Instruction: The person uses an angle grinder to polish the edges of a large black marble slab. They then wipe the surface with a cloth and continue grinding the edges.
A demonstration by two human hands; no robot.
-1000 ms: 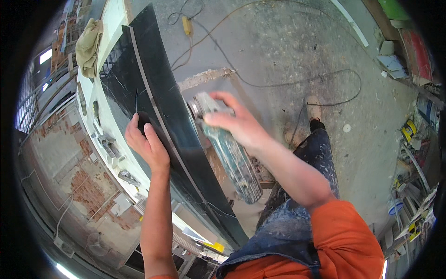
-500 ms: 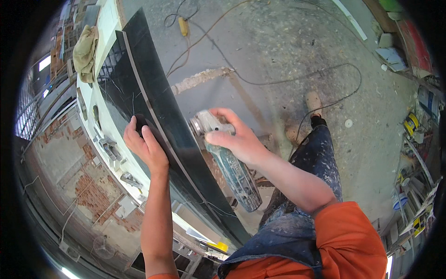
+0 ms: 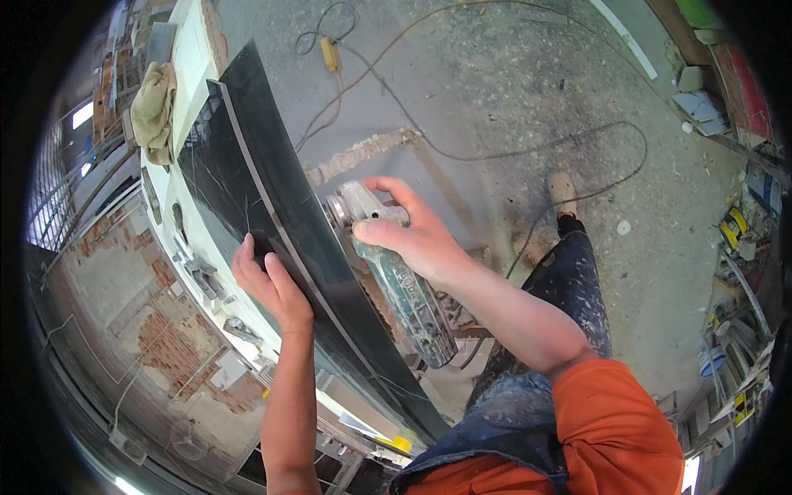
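A long dark polished slab lies lengthwise before me, a pale narrow strip running along it. My left hand rests on the slab beside that strip, fingers stretched out and holding nothing. In my right hand is an angle grinder with a worn green body and a grey metal head. My fingers and thumb wrap round its head end, and its body hangs downward. The head is at the slab's right edge; I cannot make out the disc or whether it touches.
The slab lies on a white worktop holding a crumpled beige cloth and several small tools. A dark cable loops across the floor, with a yellow connector at the far end. Shelves and clutter line the right wall.
My right hand has carried the grinder leftward and a little farther off, closer along the slab's right edge. The whole view has dropped slightly; my left hand stays on the slab.
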